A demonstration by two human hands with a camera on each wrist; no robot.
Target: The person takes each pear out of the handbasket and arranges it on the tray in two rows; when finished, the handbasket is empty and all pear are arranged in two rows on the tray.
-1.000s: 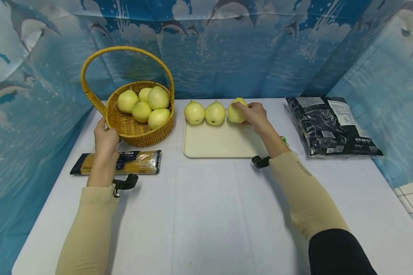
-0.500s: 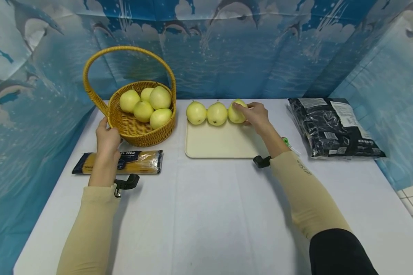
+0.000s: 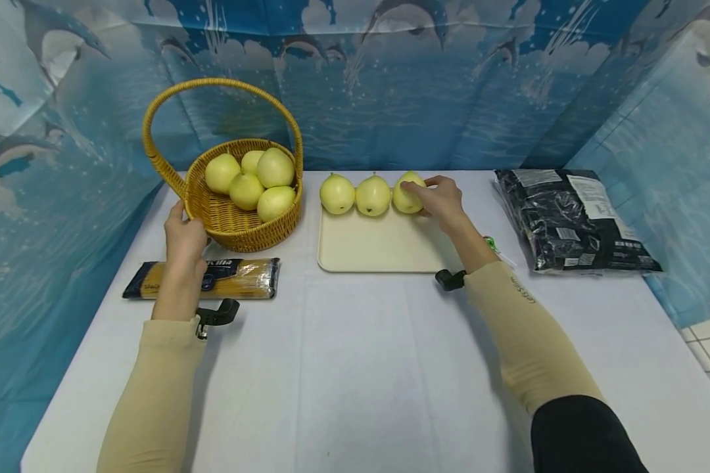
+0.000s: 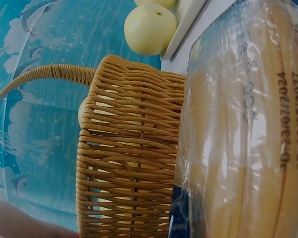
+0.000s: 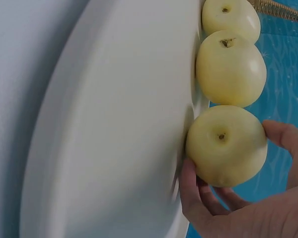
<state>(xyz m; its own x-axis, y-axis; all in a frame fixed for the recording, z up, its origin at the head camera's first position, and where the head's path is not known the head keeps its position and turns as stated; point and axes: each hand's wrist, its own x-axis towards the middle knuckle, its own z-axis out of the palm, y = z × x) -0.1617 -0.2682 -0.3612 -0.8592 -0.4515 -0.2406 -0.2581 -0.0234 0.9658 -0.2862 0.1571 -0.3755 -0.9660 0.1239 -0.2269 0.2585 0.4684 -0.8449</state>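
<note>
My right hand (image 3: 442, 200) holds a pale yellow-green pear (image 3: 408, 193) at the far right edge of the tray, thumb and fingers around its sides. Beside it, in a row along the back edge of the cream tray (image 3: 384, 246), sit a middle pear (image 3: 373, 196) and a left pear (image 3: 337, 194). My left hand (image 3: 185, 240) grips the left side of a wicker basket (image 3: 248, 236) with a tall arched handle; part of its fingers is hidden. Several pears (image 3: 246, 191) lie inside the basket. In the right wrist view the held pear (image 5: 226, 146) is close against its neighbour.
A pack of spaghetti (image 3: 236, 279) lies in front of the basket, partly under the left forearm. At the right of the white table (image 3: 355, 368) is a black plastic package (image 3: 574, 220). A small green item (image 3: 490, 243) shows beside the right forearm. A dolphin-print curtain (image 3: 355, 98) hangs behind.
The pear in my right hand has shifted slightly left, closer to the middle pear. My left hand stays at the basket. The head view has moved a little.
</note>
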